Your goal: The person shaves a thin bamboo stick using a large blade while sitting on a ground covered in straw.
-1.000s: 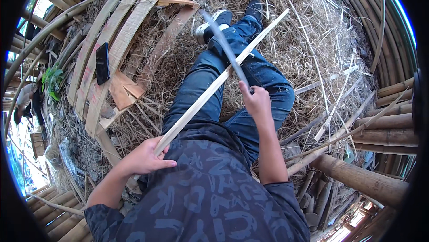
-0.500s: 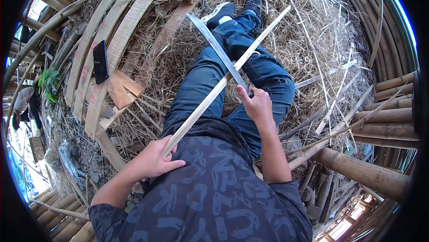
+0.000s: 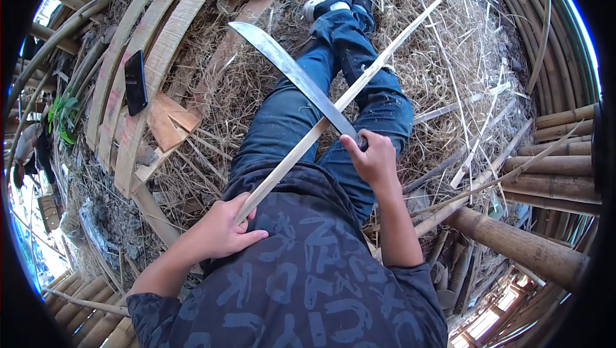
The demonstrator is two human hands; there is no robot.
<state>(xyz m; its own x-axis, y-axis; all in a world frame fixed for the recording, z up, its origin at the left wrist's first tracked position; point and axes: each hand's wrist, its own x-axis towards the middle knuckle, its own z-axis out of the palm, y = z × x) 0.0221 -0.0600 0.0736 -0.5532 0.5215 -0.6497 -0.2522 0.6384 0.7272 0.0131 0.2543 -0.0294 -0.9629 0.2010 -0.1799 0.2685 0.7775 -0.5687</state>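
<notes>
My left hand (image 3: 226, 227) is closed round the near end of a long pale strip of wood or bamboo (image 3: 287, 163), held close to my belly. The strip slants up and away to the right over my legs (image 3: 282, 107). In my right hand (image 3: 374, 162) is a machete (image 3: 289, 69), my fingers wrapped round its handle, most of which they hide. Its broad blade points away to the left and crosses the strip near the middle, seeming to touch it. A small curl of shaving (image 3: 387, 67) clings to the strip beyond the blade.
Shavings (image 3: 443, 46) cover the ground round my legs. To the left lies a slatted wooden pallet (image 3: 168, 46) with a dark phone (image 3: 135, 83) on it and a split wood block (image 3: 168, 120) beside it. Thick bamboo poles (image 3: 520, 245) stick in from the right.
The machete's blade has swung left and shows more of its flat side. The strip's far end has shifted right, and my feet appear farther right. Both hands keep their hold.
</notes>
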